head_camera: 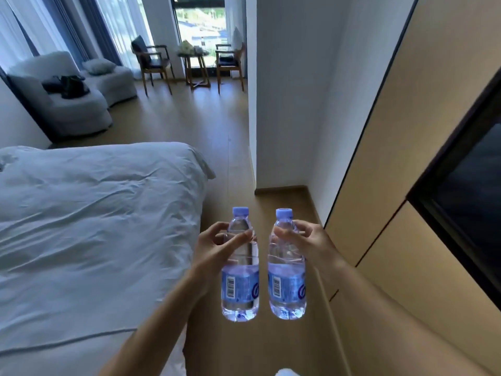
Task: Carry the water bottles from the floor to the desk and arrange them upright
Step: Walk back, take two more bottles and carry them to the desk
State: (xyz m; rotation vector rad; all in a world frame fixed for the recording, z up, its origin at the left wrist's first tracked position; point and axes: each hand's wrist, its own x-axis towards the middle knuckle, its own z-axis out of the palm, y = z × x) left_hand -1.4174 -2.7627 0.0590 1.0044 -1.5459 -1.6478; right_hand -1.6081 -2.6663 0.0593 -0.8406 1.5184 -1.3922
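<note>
Looked like a hotel room or a bedroom suite: a big bed (89, 213) with rumpled white bedding, pale armchairs (67, 104) by curtained windows, two wooden chairs (151, 63) around a small table (196, 69), wood floor (189, 118), built-in panelling (406, 131).

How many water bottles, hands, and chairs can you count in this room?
Water bottles: 2, the left bottle in the left hand and the right bottle in the right hand
Hands: 2
Wooden chairs: 2, the left chair and the right chair, by the window
Total: 6
</note>
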